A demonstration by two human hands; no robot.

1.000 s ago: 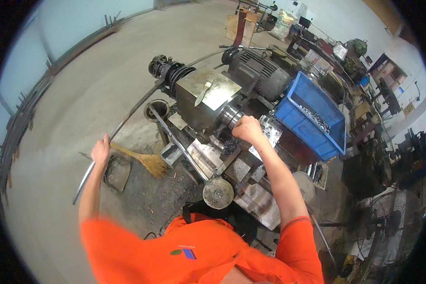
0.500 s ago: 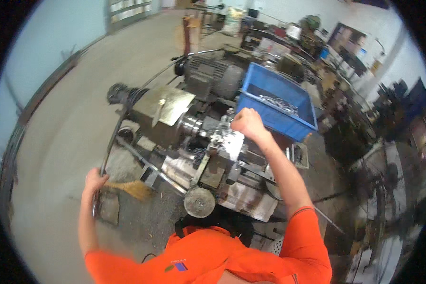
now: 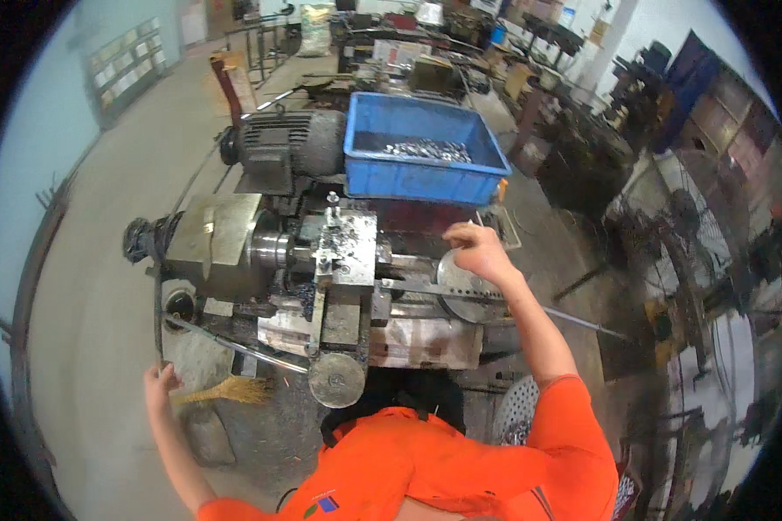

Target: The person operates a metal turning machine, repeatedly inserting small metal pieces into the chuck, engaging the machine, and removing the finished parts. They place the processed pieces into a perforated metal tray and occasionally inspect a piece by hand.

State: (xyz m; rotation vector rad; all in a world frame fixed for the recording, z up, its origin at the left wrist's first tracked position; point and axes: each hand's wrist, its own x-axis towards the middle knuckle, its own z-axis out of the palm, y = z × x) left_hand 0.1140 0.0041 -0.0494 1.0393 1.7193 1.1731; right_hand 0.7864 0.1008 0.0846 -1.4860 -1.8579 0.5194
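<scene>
My left hand [image 3: 161, 380] is closed round the lower end of a long dark lever rod [image 3: 158, 321], at the left of a lathe-like machine. My right hand [image 3: 482, 252] has its fingers curled and partly closed, over a round metal disc [image 3: 467, 286] on the machine's right side. Whatever it holds, if anything, is too small to make out. Between the hands a metal block covered in chips [image 3: 349, 247] sits on the slide, right of the shiny spindle [image 3: 271, 250]. A round handwheel [image 3: 337, 380] faces me at the front.
A blue crate [image 3: 426, 178] with small metal pieces stands behind the machine, beside a grey motor [image 3: 288, 139]. A straw broom [image 3: 230, 391] lies on the floor at the left. A perforated basket [image 3: 517, 412] with metal bits stands near my right side. Cluttered machinery fills the right.
My view has turned right, so the machine appears further left and more level. My right hand has moved from beside the block to the right, over the disc. The left stays at the lever.
</scene>
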